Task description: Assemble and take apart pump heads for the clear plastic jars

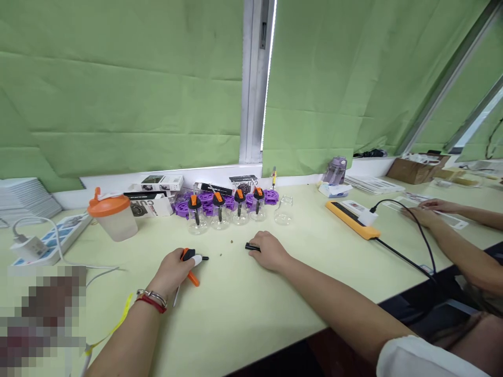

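Note:
My left hand [173, 273] is closed around an orange-and-black pourer top [192, 278], just above the table. A short black stem points right from it, and a thin metal piece shows below the hand. My right hand [270, 252] rests on the table, its fingers wrapped round a small black tube-like piece [252, 247] whose tip sticks out to the left. Beyond the hands stand several glass bottles [197, 224] fitted with similar orange-and-black tops. To their right is a glass bottle [283, 213] with no top.
Purple plastic parts [271, 197] and printed boxes [157, 204] line the wall. At left are an orange-lidded cup [118, 222] and a white power strip [66, 241]. An orange power strip [351, 220] with a black cable lies right, near another person's hands [424, 212].

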`<control>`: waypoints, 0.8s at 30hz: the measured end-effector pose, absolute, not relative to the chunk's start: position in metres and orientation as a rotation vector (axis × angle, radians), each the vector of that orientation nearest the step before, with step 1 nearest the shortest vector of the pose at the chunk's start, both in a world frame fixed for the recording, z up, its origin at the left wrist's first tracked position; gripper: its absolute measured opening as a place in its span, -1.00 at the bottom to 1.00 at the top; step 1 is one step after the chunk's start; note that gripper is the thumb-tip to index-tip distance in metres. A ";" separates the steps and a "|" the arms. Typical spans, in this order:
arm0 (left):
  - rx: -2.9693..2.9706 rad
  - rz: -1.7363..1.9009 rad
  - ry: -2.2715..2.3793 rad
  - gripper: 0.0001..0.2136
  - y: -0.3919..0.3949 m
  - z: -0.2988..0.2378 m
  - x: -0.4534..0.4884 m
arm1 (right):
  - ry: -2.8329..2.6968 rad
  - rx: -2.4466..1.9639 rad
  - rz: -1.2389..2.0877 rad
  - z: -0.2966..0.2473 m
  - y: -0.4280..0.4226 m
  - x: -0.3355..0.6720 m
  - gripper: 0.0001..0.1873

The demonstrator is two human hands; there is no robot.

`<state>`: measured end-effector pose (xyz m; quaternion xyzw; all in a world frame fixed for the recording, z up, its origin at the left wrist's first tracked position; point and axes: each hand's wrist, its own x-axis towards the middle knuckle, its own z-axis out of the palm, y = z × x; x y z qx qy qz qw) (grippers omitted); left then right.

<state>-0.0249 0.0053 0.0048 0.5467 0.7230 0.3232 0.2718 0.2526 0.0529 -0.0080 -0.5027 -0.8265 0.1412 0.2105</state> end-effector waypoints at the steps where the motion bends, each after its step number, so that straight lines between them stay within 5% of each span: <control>1: 1.475 0.859 1.960 -0.74 0.005 0.005 -0.025 | -2.311 -1.344 0.333 -0.006 0.050 0.246 -0.79; 8: 1.471 0.860 1.947 -0.71 0.003 0.007 -0.025 | -2.682 -0.979 -0.027 -0.012 0.048 0.184 -0.77; 24: 1.506 0.819 1.927 -0.66 0.005 0.007 -0.027 | -2.552 -1.411 0.003 -0.016 0.064 0.165 -0.75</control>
